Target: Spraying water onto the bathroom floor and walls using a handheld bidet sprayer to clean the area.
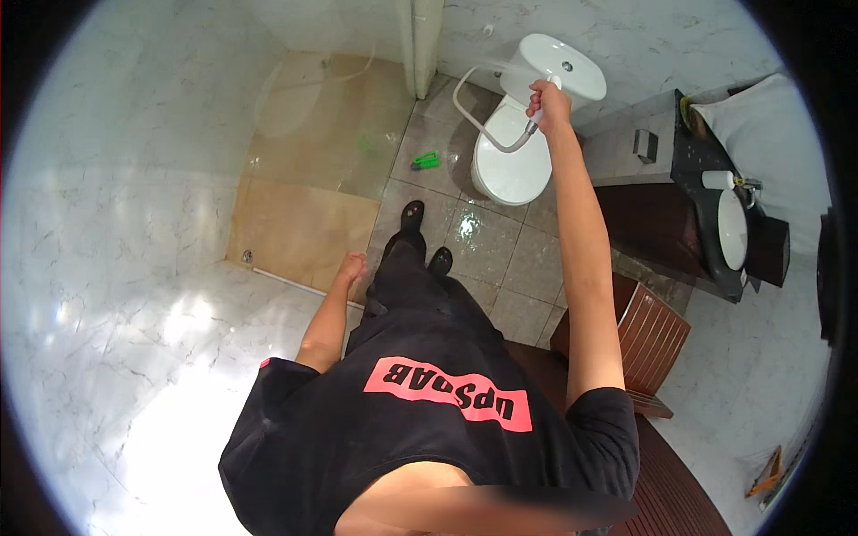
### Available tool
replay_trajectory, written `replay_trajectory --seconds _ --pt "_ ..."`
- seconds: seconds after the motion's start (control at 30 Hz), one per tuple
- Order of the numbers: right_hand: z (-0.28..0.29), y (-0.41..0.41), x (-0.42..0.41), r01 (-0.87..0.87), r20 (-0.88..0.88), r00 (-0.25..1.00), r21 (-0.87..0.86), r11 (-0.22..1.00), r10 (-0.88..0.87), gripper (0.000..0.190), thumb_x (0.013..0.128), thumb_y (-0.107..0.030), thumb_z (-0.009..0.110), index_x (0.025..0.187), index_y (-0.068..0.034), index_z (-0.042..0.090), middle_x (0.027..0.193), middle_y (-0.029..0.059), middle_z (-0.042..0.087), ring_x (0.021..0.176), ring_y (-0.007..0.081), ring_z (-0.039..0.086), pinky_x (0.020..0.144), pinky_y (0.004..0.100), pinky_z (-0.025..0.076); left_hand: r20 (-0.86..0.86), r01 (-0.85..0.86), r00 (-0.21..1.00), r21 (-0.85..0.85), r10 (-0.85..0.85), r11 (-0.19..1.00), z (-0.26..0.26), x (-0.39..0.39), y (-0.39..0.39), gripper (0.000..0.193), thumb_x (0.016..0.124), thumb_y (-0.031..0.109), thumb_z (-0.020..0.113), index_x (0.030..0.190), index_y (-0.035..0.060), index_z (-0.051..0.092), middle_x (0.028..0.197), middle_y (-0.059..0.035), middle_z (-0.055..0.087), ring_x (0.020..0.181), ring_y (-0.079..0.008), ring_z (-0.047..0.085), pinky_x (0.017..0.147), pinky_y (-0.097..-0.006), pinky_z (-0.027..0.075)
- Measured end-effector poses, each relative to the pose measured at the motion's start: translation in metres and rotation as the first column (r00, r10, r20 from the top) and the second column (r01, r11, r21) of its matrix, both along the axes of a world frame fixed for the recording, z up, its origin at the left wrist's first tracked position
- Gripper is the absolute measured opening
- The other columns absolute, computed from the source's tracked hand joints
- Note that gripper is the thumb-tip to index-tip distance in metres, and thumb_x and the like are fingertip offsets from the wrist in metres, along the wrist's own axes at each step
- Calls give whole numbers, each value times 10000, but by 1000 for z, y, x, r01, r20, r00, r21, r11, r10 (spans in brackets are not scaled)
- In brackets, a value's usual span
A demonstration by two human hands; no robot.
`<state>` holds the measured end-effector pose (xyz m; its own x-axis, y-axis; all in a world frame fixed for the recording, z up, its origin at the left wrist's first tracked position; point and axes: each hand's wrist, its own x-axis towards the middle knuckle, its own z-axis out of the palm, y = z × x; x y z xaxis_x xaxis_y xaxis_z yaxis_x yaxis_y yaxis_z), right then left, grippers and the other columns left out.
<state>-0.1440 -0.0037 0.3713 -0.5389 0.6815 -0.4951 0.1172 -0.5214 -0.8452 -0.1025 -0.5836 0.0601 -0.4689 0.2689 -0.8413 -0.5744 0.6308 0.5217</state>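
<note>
My right hand grips a white handheld bidet sprayer above the toilet. A fine jet of water leaves its head towards the left, in front of the cistern. From the handle, a pale flexible hose loops left and back to the wall. The toilet lid is down. Beside my thigh hangs my left hand, its fingers curled, with nothing visible in it. On the wet tiles left of the toilet lies a green scrubbing brush.
Wet grey floor tiles surround my black shoes. Left of them is a shower area with a tan floor and a drain. A dark vanity counter with a white basin stands right, near a brown slatted wooden seat.
</note>
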Motion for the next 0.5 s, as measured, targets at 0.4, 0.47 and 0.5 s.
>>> replay_trajectory --seconds 0.4,0.47,0.5 --pt "-31 -24 58 -121 103 987 -21 992 122 135 705 -52 602 660 -57 474 547 34 429 407 131 383 392 313 338 211 -112 963 -259 169 959 57 154 -64 298 902 364 486 1056 127 579 959 -60 580 908 -226 561 766 -487 445" --pt "-29 -29 63 -158 120 980 -31 987 161 161 721 -66 598 660 -90 452 548 14 408 412 112 370 405 306 357 264 -156 939 -246 221 957 30 165 -89 298 906 362 492 1092 141 565 981 -43 571 905 -229 563 797 -498 426" --pt "-30 -31 66 -160 120 979 -27 987 162 161 721 -66 598 660 -90 452 548 14 408 412 112 370 405 306 357 264 -157 939 -242 221 957 30 166 -86 298 906 362 492 1092 141 565 981 -43 571 905 -229 563 797 -498 426"
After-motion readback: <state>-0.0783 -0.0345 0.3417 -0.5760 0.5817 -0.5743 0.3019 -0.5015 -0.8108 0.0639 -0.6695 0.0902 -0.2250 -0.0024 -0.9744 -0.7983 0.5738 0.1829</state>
